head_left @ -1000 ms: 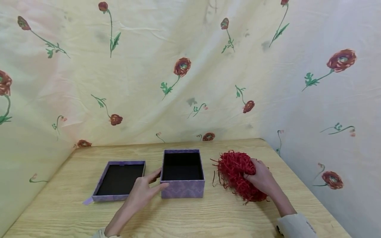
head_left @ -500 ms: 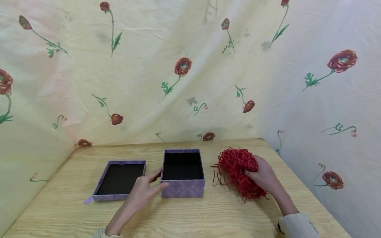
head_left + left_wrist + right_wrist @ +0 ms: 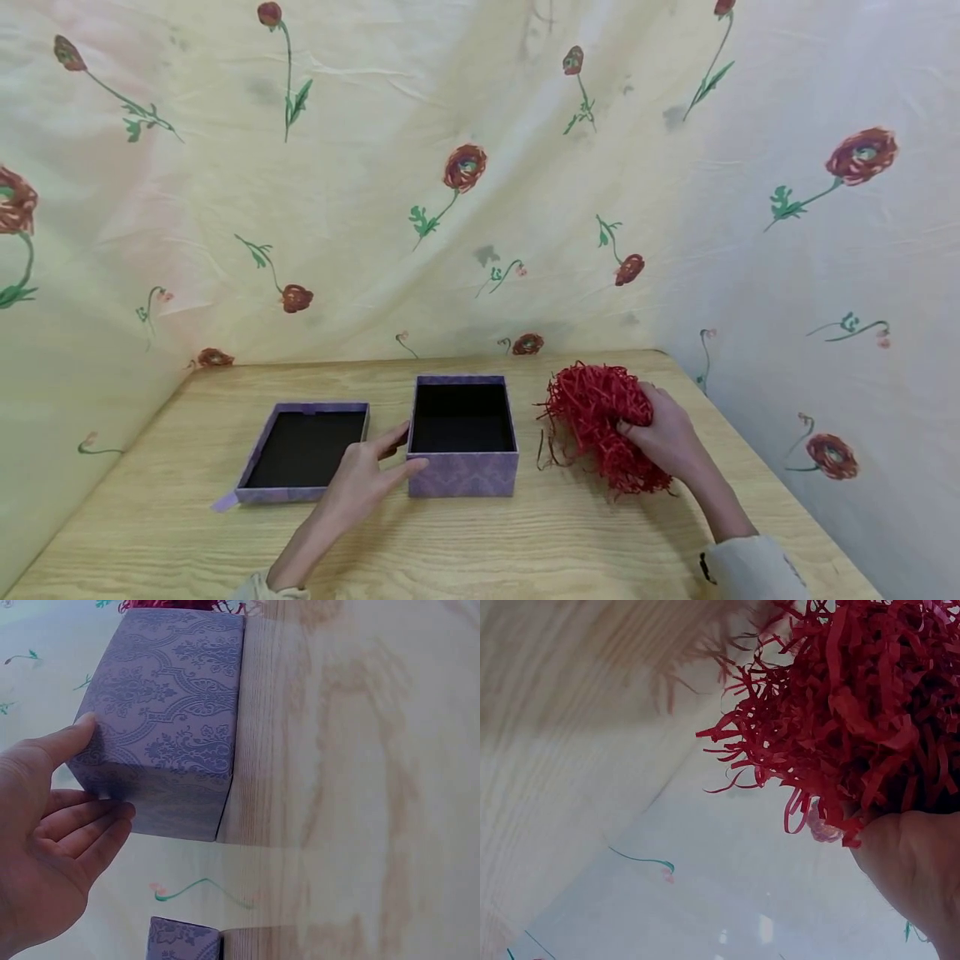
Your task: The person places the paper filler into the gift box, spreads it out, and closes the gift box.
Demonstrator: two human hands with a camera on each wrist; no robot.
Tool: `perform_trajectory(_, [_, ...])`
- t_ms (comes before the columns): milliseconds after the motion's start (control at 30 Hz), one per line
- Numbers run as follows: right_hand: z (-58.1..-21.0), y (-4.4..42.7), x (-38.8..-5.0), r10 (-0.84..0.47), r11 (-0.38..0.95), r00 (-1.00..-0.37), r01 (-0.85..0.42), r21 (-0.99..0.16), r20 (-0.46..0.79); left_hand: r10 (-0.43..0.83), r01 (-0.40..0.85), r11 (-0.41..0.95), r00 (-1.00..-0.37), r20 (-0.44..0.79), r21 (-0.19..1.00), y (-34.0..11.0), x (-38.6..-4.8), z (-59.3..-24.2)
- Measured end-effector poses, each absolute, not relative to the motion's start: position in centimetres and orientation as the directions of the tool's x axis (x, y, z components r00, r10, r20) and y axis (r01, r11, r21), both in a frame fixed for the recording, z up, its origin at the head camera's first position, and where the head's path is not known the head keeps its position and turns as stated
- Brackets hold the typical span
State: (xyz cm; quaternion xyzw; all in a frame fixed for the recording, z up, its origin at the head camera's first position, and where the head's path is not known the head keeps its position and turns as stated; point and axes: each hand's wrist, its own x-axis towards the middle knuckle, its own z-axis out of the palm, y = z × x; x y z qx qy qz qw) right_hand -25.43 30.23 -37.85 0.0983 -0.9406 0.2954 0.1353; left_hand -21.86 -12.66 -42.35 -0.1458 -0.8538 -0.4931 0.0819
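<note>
A purple patterned box (image 3: 462,475) stands upright on the table with its open top showing a black inside. My left hand (image 3: 363,483) holds its near left corner, thumb on the front face and fingers along the left side; the left wrist view shows this thumb on the box's patterned front (image 3: 165,697). To the right, my right hand (image 3: 667,433) grips a big tangled bundle of red shredded paper (image 3: 600,417), raised a little off the table. In the right wrist view the shredded paper (image 3: 840,705) hides most of my fingers.
Left of the box lies its purple lid (image 3: 273,495), black inside facing up, with a ribbon tab (image 3: 224,502) at the near left corner. A few loose red strips (image 3: 551,450) trail beside the bundle. Floral cloth (image 3: 360,208) hangs behind and at both sides of the wooden table (image 3: 435,550).
My right hand has risen slightly with the red shredded paper, lifting it up from the table. The left hand and the box keep their places.
</note>
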Motion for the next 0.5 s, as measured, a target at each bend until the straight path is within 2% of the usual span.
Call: perform_trajectory(500, [-35.8, 28.4, -25.4, -0.149, 0.751, -0.914, -0.353, -0.558, 0.378, 0.176, 0.354, 0.464, -0.935, 0.307, 0.812, -12.6, -21.8, -42.2])
